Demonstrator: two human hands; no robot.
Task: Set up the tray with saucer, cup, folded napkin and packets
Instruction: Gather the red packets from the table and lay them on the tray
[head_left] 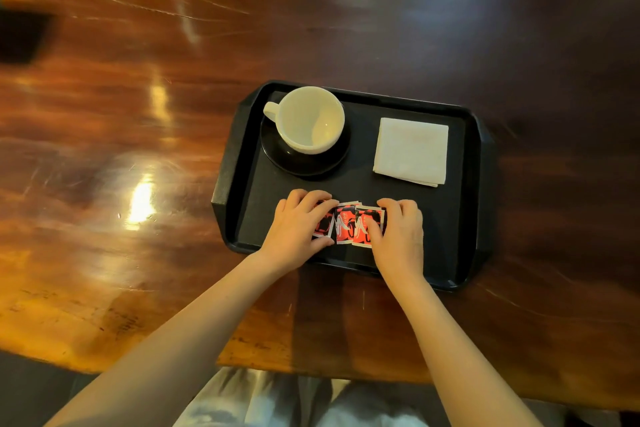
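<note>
A black tray (471, 204) lies on the wooden table. At its far left a white cup (310, 120), empty, stands on a black saucer (304, 163), handle to the left. A folded white napkin (411, 151) lies flat at the far right. Three red-and-black packets (348, 224) lie side by side, overlapping, near the tray's front edge. My left hand (299, 230) presses on the left packet. The right packet is under the fingers of my right hand (398, 236). Both hands rest flat on the packets, fingers curled over their outer edges.
The glossy dark wooden table (138, 149) stretches far to the left and behind the tray. Its front edge runs just above my lap. A dark blurred object (20, 35) sits at the far left.
</note>
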